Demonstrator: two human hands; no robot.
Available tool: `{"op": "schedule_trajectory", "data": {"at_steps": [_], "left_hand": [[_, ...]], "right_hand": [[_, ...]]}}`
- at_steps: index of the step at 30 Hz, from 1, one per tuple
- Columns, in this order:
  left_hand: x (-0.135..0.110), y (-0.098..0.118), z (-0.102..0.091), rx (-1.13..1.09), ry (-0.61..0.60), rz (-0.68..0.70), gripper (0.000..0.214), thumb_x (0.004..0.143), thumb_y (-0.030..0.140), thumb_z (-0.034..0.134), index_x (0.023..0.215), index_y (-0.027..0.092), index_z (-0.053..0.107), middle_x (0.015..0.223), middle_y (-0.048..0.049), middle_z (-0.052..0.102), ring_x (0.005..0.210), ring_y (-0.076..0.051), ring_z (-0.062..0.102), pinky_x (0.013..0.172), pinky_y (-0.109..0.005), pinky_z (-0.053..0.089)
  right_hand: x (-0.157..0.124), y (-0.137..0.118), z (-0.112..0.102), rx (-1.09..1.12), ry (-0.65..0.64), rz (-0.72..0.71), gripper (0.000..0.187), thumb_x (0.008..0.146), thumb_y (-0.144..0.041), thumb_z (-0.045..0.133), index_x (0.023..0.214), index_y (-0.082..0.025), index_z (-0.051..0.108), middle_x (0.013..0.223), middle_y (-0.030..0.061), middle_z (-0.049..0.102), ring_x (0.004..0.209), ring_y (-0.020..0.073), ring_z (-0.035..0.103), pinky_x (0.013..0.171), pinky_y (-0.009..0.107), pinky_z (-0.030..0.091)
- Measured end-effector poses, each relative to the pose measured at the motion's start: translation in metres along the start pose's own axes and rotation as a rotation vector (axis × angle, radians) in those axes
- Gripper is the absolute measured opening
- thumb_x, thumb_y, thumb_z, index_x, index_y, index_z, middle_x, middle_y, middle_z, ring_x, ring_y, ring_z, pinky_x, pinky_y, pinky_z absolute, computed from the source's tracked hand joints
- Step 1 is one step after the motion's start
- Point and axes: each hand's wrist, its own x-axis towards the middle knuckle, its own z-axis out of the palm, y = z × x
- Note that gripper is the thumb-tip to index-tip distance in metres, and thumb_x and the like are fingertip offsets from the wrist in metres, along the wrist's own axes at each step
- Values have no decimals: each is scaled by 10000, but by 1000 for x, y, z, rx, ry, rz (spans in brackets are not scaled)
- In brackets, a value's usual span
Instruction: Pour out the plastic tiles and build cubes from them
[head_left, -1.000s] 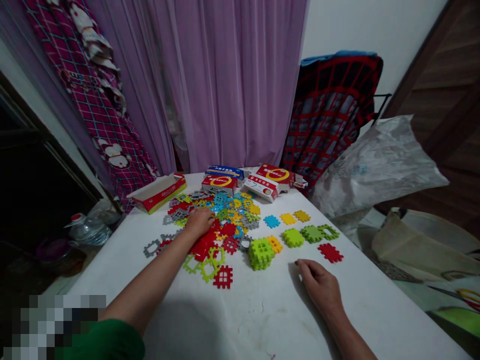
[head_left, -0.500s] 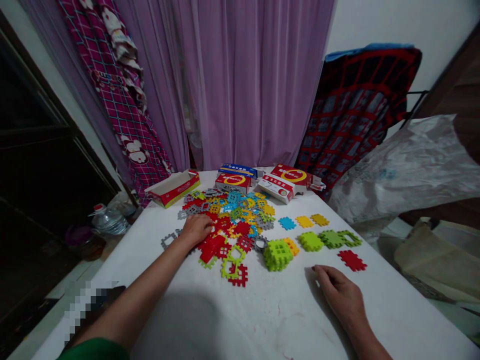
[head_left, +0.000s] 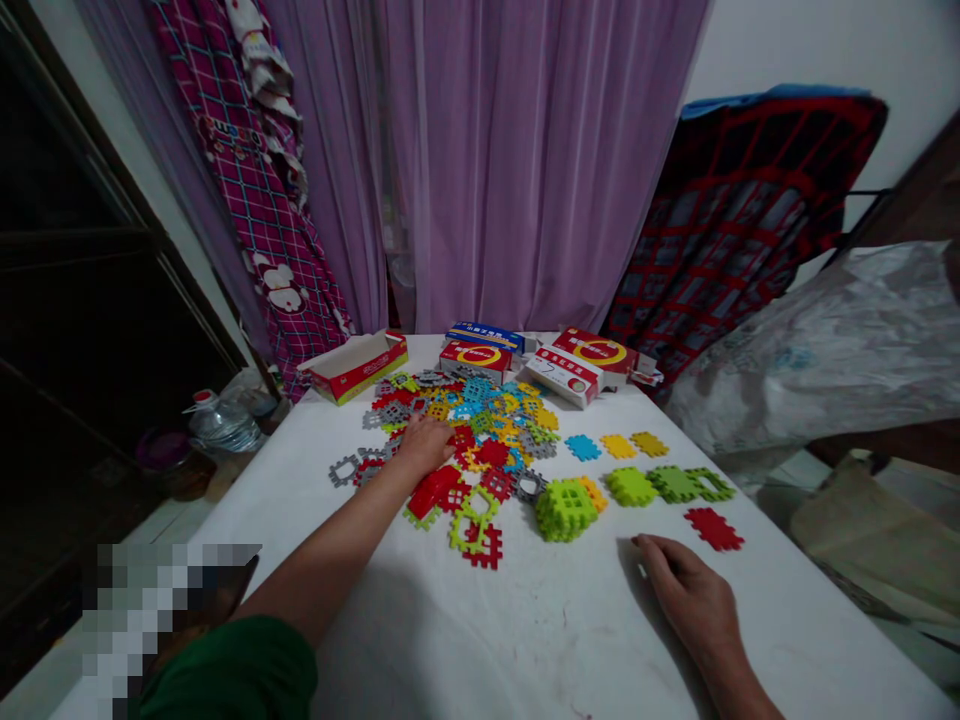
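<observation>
A pile of flat interlocking plastic tiles (head_left: 480,420) in red, blue, yellow, green and grey lies on the white table (head_left: 525,640). My left hand (head_left: 424,444) rests palm down on the pile's near left side, fingers curled over red tiles; what it holds, if anything, is hidden. A built green cube (head_left: 564,508) stands to the right of the pile. My right hand (head_left: 686,595) lies flat on the table, fingers loosely apart, holding nothing, below a red tile (head_left: 713,527). Single blue, yellow and green tiles (head_left: 619,446) lie in rows near the cube.
Several red, white and blue cardboard boxes (head_left: 570,365) line the table's far edge, one open box (head_left: 356,366) at the left. Purple curtains hang behind. A chair with a red-black blanket (head_left: 750,200) and a plastic sack (head_left: 825,340) stand right. A water bottle (head_left: 221,425) is on the floor left.
The head view has shifted, so everything sits further right in frame. My left hand has stayed on the pile's left side with small shifts; my right hand has stayed flat on the table.
</observation>
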Motion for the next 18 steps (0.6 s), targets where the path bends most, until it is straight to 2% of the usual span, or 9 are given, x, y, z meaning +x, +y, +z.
{"op": "schedule_trajectory", "data": {"at_steps": [4,6,8,11,14,18], "left_hand": [[-3,-4,2,-75,38,-11,251,943,290,466,1000,232,703,1050,-75,727,1060,-245,616,978,-418,356],[-7,-6,3,-133,42,-40,283,958,290,432,1036,235,699,1100,-70,717,1073,-243,615,962,-401,376],[-10,-6,5,-172,41,-38,286,937,352,492,1123,240,678,1206,-74,685,1131,-258,592,970,-400,380],[-10,-3,6,-168,25,2,410,836,418,651,1215,263,642,1304,-76,640,1210,-283,546,1009,-408,356],[-5,2,3,-128,-27,21,351,804,373,688,1146,292,681,1213,-52,694,1160,-270,582,996,-391,359],[3,-2,-4,-161,-24,23,232,860,352,596,1043,292,726,1076,-37,742,1047,-240,633,945,-365,391]], "right_hand": [[-1,-1,1,10,1,15,460,678,-606,515,741,-223,762,818,70,766,742,252,706,680,322,546],[-1,-1,1,15,-4,17,458,681,-607,515,741,-225,761,827,69,766,755,256,707,686,328,544],[-1,-1,2,25,1,7,455,689,-609,514,735,-227,758,818,67,765,744,253,704,685,331,543],[-2,-2,3,39,10,-8,452,701,-606,513,731,-226,755,797,68,761,720,246,697,685,335,541],[-3,-5,3,42,7,-3,448,711,-595,510,736,-220,753,799,72,760,727,247,697,687,339,538],[-3,-10,1,59,-4,-15,448,730,-576,490,744,-213,753,803,76,759,723,242,695,688,336,537]]}}
